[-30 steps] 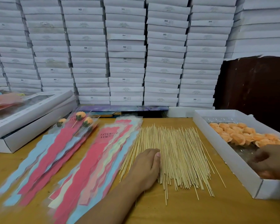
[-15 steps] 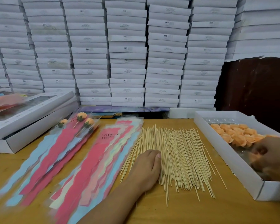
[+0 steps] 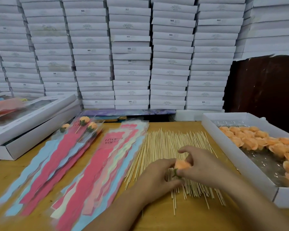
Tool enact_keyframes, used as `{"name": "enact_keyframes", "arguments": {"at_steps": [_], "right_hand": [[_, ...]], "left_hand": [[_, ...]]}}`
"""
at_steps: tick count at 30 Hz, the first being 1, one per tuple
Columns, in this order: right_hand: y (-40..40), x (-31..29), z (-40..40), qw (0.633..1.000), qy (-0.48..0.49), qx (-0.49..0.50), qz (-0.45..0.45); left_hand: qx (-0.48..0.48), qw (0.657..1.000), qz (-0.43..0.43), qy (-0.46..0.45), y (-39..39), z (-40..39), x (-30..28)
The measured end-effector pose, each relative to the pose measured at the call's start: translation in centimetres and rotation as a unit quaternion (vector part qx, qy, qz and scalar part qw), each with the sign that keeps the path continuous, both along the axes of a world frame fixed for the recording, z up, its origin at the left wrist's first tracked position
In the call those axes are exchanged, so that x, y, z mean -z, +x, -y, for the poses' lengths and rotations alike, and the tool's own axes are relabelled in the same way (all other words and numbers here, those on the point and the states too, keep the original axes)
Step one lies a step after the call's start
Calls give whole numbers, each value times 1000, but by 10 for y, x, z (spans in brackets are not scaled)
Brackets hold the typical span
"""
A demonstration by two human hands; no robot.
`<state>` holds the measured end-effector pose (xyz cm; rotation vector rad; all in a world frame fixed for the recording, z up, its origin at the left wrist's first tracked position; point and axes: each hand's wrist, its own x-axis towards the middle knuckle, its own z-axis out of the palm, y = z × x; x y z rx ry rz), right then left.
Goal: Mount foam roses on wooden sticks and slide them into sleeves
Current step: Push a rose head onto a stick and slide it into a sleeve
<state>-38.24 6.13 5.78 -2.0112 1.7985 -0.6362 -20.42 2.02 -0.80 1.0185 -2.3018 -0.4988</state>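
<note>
An orange foam rose (image 3: pixel 182 164) with a green base is pinched in my right hand (image 3: pixel 205 165) just above the spread of wooden sticks (image 3: pixel 172 147). My left hand (image 3: pixel 155 179) lies on the sticks right beside the rose, its fingers curled at the rose's base; whether it holds a stick is hidden. Left of the sticks lie two fans of pink and blue sleeves (image 3: pixel 97 170). Three finished roses (image 3: pixel 83 121) rest in sleeves on the far-left fan. More orange roses (image 3: pixel 260 142) fill a white box (image 3: pixel 237 157) at the right.
White flat boxes (image 3: pixel 132 55) are stacked in tall columns along the back. A windowed white box (image 3: pixel 32 120) sits at the left edge of the wooden table (image 3: pixel 198 217). A dark brown panel (image 3: pixel 265 84) stands behind the rose box.
My right hand came out of the rose box carrying a rose and moved left over the sticks. My left hand stayed on the sticks, its fingers now curled beside the rose.
</note>
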Motion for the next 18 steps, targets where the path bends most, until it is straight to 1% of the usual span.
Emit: {"name": "enact_keyframes", "arguments": {"at_steps": [2,4,6,8,9,10,12,13,14,16,18], "right_hand": [[10,8,6,1000,-12,-9,14],[12,12,12,998,-27,-12,49],[12,12,17,991,-57,1,123],[11,14,23,964,-106,63,236],[10,16,26,953,-123,104,258],[9,20,28,956,-128,136,228],[12,32,30,983,-92,147,69],[16,38,30,988,-66,140,-11],[21,43,30,987,-47,134,-69],[29,47,31,982,-39,136,-126],[30,47,33,978,-41,148,-144]], "left_hand": [[6,999,-38,3,1,1,-1],[-2,997,-82,6,2,1,-1],[-27,992,-121,11,4,1,-1],[-64,985,-157,28,6,4,-3],[-84,980,-177,44,7,6,-4],[-101,973,-196,64,9,8,-6],[-121,959,-236,105,11,11,-7],[-125,951,-255,123,12,12,-8],[-128,943,-273,139,13,13,-9],[-135,930,-302,163,15,16,-11],[-133,915,-332,189,17,17,-12]]}}
